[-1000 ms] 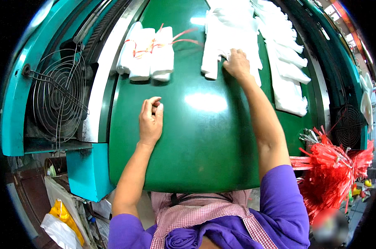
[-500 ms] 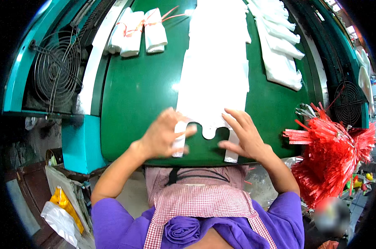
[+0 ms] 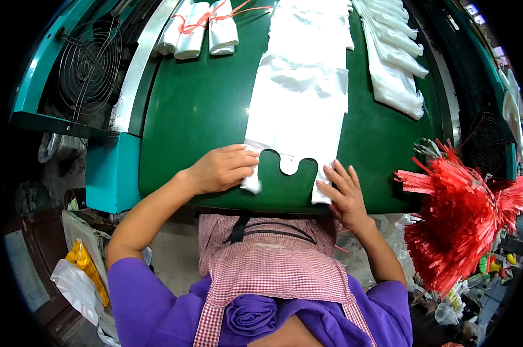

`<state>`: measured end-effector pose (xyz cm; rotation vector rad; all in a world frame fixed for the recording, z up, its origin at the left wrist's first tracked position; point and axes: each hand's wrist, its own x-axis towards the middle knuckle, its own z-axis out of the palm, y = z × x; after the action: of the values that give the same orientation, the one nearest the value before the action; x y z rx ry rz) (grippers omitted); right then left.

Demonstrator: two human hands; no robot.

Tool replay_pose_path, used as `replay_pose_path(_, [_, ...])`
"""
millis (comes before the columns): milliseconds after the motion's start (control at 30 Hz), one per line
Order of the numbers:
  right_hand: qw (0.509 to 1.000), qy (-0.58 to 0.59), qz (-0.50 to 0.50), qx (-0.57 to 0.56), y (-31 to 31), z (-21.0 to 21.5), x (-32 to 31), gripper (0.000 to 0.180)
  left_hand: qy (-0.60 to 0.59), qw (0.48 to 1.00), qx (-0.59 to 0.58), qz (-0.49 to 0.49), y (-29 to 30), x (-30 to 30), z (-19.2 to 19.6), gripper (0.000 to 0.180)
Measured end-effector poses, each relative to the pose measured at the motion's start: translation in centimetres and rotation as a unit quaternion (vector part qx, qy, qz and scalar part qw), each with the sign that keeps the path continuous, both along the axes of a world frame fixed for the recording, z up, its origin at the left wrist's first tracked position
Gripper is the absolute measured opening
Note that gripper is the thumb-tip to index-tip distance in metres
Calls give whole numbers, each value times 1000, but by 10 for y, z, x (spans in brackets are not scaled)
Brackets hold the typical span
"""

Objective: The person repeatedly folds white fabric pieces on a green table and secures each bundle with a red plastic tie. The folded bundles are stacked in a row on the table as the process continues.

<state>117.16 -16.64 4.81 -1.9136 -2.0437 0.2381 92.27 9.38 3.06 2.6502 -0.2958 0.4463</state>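
A long overlapping run of white plastic vest bags [image 3: 299, 110] lies on the green tabletop [image 3: 192, 124]. The nearest bag's two handles point toward me, with a rounded tab between two cut-outs. At the left handle, my left hand [image 3: 224, 169] has its fingers bent and close together over the plastic; its thumb is hidden. My right hand [image 3: 343, 194] lies on the outer edge of the right handle with its fingers spread. The lower end of the left handle is slightly blurred.
Rolled white bags [image 3: 192, 34] tied with red strips lie at the far left. More white bags [image 3: 391, 63] are fanned out at the far right. A large bunch of red plastic strips [image 3: 449, 217] hangs by the right corner. Metal fan guards [image 3: 91, 66] flank the table.
My left hand has come down from hovering, turning its fingers onto the left handle. My right hand has shifted from above the bag to the right handle's outer side. The view has shifted slightly.
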Motion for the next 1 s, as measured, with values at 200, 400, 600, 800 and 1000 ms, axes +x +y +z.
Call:
replay_pose_path(200, [962,272,-21,6,24,20,1,27,94,956,-201,193,-29,69,12,14])
replay_pose_path(400, [972,188,-142,-26,97,-1,-17,19,67,968,-44,240,-30,88,2,16])
replay_pose_path(600, [999,-3,-38,10,77,-8,-36,30,-75,987,90,110,-78,31,0,30])
replay_pose_path(800, [994,72,-84,20,86,4,6,48,106,967,-170,156,-37,71,5,22])
replay_pose_path(1000, [997,-11,-45,57,87,-8,-28,58,-77,965,-62,243,-19,94,5,32])
